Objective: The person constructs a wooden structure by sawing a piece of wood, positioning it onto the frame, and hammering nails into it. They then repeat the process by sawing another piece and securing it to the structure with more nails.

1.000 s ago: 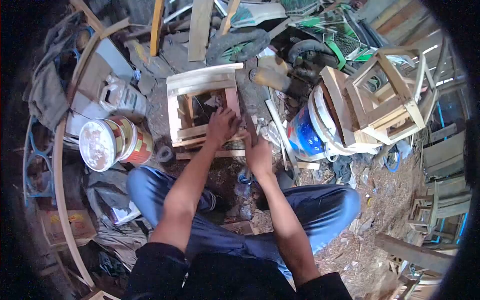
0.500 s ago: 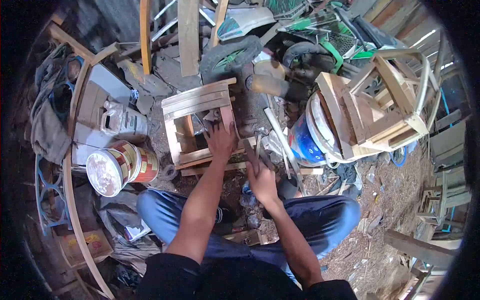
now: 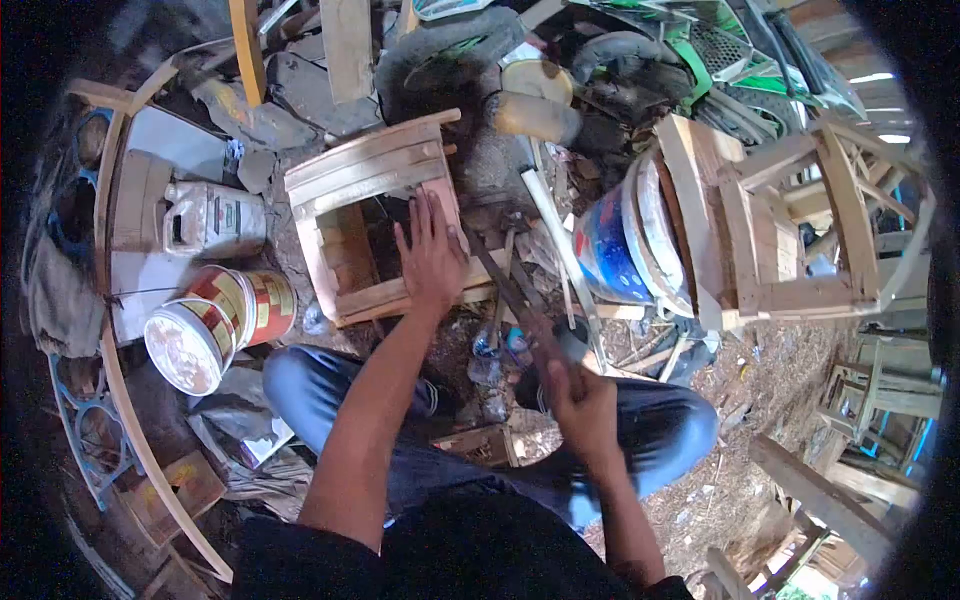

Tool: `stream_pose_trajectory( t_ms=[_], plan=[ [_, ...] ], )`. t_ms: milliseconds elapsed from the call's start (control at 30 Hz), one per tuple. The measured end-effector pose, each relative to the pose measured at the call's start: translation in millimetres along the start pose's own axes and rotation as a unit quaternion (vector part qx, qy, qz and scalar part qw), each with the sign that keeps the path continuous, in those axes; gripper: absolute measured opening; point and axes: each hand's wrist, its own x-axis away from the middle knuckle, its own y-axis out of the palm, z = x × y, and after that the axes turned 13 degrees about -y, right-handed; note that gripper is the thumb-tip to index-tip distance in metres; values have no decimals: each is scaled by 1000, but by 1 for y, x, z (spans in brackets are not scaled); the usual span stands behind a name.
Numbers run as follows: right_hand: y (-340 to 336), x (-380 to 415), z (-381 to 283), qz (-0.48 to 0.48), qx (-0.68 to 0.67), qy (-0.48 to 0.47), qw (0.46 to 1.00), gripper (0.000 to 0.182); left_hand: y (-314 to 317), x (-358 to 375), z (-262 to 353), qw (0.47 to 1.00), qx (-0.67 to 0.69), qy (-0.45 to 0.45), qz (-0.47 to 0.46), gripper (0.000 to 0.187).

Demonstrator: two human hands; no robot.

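On the ground before me lies a small wooden frame (image 3: 365,180) with slats across its far end and an opening in the middle. My left hand (image 3: 435,258) lies over its right side, fingers stretched along the side bar. Closed around a long, dark, flat tool (image 3: 515,295) is my right hand (image 3: 585,410), above my right knee. The tool slants up and left, and its far end overlaps the frame's right edge close to my left hand. Its exact kind is unclear.
To the left are paint buckets (image 3: 185,350) and a white jerrycan (image 3: 215,220). A blue-and-white bucket (image 3: 615,245) stands to the right beside a wooden stool-like frame (image 3: 770,230). Behind lie a tyre (image 3: 440,60) and green motorcycle parts (image 3: 690,70). Wood scraps litter the ground.
My right hand has drawn back toward me and to the right, showing more of the tool's length. My left hand stays on the frame, which now sits slightly tilted. The view has shifted.
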Motion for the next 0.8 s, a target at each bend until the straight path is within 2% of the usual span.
stream_pose_trajectory(
  t_ms=[100,233,300,333,367,433,500,567,633,700,800],
  plan=[
    [-3,6,6,-40,9,-38,998,39,1,-3,-3,1000,3,6,12,55],
    [14,29,-15,6,-30,-73,997,33,4,-3,-4,1000,16,0,19,58],
    [-5,35,-42,22,32,-98,994,26,5,-3,-5,1000,-7,-21,3,57],
    [-17,40,-51,41,-77,-65,994,21,4,0,-6,1000,-13,-25,-3,57],
    [-31,43,-53,22,-76,-73,994,18,1,-1,-3,1000,0,-28,4,57],
    [-34,34,-56,40,-12,-92,995,21,2,0,-2,999,17,-26,10,57],
    [-15,25,-35,31,-20,-67,997,30,1,-3,-1,999,5,-20,35,55],
    [0,26,-28,24,45,-65,997,33,1,-2,0,999,11,-20,38,54],
    [4,33,-27,12,51,-62,997,34,1,-2,-3,999,12,-25,40,53],
    [7,35,-30,-7,35,1,999,35,3,-3,-4,999,8,-25,36,53],
    [14,31,-35,23,51,-34,998,35,4,-4,-4,998,37,-22,48,52]
  ],
)
